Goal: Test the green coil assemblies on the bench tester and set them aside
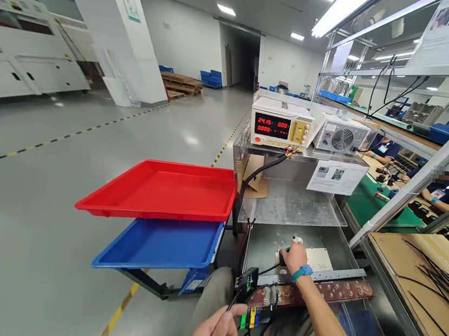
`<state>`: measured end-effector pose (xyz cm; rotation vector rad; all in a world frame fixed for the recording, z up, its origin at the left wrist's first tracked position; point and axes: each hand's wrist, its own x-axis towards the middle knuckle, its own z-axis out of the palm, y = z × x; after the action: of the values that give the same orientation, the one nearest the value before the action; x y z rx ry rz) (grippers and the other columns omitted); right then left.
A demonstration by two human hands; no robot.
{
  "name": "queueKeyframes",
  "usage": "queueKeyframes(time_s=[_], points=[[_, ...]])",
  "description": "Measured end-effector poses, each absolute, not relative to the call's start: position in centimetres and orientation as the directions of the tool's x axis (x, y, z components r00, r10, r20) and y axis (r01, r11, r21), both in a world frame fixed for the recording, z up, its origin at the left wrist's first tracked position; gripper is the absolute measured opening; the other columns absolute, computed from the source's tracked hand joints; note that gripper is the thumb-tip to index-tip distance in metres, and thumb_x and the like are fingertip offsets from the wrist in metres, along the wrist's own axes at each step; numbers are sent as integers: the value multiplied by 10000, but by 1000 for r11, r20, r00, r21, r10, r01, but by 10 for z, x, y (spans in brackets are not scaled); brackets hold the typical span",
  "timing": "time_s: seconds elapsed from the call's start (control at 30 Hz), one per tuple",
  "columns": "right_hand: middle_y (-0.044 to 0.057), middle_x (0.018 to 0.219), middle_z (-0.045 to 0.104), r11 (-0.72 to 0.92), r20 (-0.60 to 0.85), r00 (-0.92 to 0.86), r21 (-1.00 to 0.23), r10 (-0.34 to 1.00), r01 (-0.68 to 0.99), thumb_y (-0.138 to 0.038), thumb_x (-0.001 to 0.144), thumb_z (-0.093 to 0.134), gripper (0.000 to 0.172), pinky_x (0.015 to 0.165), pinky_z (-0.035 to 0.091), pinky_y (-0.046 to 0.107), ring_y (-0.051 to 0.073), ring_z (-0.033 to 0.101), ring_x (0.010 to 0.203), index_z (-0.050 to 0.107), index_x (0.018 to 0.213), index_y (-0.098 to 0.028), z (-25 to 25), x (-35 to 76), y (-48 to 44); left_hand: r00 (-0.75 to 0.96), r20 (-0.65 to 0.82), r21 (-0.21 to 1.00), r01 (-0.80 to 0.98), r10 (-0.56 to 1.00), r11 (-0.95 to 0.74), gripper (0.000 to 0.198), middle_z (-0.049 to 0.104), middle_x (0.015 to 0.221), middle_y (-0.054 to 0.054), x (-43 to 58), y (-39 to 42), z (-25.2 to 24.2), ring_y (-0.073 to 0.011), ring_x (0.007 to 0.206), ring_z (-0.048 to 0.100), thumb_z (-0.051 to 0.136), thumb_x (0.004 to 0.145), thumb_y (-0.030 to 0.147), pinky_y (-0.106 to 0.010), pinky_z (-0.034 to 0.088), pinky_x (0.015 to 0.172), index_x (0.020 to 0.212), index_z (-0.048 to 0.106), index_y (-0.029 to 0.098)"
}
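My left hand [217, 332] is low in the view, thumb and forefinger pinched on a thin black cable [234, 299]. The cable runs up toward a black box [249, 281] with green marks. My right hand [296, 257], a blue-green band at its wrist, is closed over a cream-coloured plate [319, 259]. A dark and green bit shows at its fingertips; what it grips is mostly hidden. Beside these fingers stands a small white round thing [297, 240]. Nearer me lies a reddish-brown bar [332, 290] with metal studs, and green, yellow and blue connectors [250, 318] hang below it.
A power supply [282, 125] with red digits stands on a metal shelf ahead. To the left, a red tray [164, 190] overlaps a blue tray [161, 245]. At right, black cables [441, 287] lie on a brown board [409, 261]. Co-workers sit behind the rack post [415, 180].
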<state>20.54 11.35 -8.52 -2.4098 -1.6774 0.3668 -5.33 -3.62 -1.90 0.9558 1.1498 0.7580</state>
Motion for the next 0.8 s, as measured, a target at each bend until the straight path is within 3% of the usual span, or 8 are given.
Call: queueKeyframes(time_s=[0.1, 0.17, 0.23, 0.37, 0.43, 0.57, 0.7, 0.8], points=[[207, 1083, 679, -368, -100, 354, -265, 930, 891, -311, 882, 667, 277, 792, 489, 292, 285, 677, 1008, 726, 1051, -100, -84, 201, 116, 78, -160, 978, 149, 984, 148, 545, 641, 613, -44, -44, -25, 4, -227, 645, 595, 651, 739, 741, -294, 465, 608, 882, 792, 235], [231, 1095, 673, -366, -111, 349, -258, 930, 894, -279, 879, 681, 255, 808, 490, 295, 284, 677, 1012, 727, 1025, -75, -83, 201, 118, 34, 17, 974, 227, 999, -25, 354, 712, 696, -70, -36, -21, 18, -266, 747, 644, 708, 754, 608, -309, 477, 683, 762, 792, 264], [235, 1133, 663, -355, -125, 333, -256, 934, 899, -249, 884, 689, 227, 838, 496, 308, 271, 673, 1014, 721, 1005, -59, -83, 201, 119, 55, 207, 930, 299, 977, -214, 244, 696, 646, -64, -25, -21, 28, -236, 655, 611, 717, 792, 457, -308, 428, 633, 631, 748, 276], [121, 1193, 659, -333, -165, 298, -263, 940, 906, -258, 899, 711, 188, 871, 524, 359, 224, 660, 1007, 693, 1024, -118, -82, 202, 117, 273, 574, 645, 431, 772, -631, 371, 528, 474, -4, 2, -23, 29, -149, 467, 444, 644, 875, 220, -319, 283, 519, 507, 603, 257], [140, 1179, 662, -324, -177, 282, -284, 943, 902, -259, 877, 738, 193, 853, 520, 355, 242, 664, 1004, 697, 988, -107, -77, 204, 115, 363, 701, 467, 417, 614, -780, 381, 502, 468, 9, 17, -25, 23, -138, 452, 413, 610, 885, 166, -330, 247, 495, 515, 564, 242], [227, 1106, 667, -255, -177, 199, -392, 964, 884, -310, 888, 721, 240, 810, 481, 328, 306, 662, 1018, 704, 922, -72, -57, 208, 102, 462, 804, 238, 326, 374, -915, 397, 464, 453, 9, 48, -31, -2, -136, 442, 373, 539, 888, 191, -361, 178, 477, 494, 493, 215], [99, 892, 700, -122, -217, -8, -579, 976, 806, -492, 1055, 384, 481, 681, 470, 256, 197, 665, 810, 685, 905, -148, -35, 198, 60, 575, 793, 137, 149, 199, -979, 392, 423, 424, 28, 78, -41, -41, -119, 411, 343, 566, 842, 273, -345, 128, 452, 467, 473, 208], [20, 725, 652, -134, -290, -227, -841, 930, 524, -635, 1028, 313, 573, 516, 411, 224, 133, 561, 558, 637, 920, -175, -27, 185, 19, 619, 782, 95, 0, 75, -995, 451, 424, 427, 36, 91, -51, -64, -113, 420, 358, 573, 873, 319, -323, 175, 435, 449, 464, 209]])
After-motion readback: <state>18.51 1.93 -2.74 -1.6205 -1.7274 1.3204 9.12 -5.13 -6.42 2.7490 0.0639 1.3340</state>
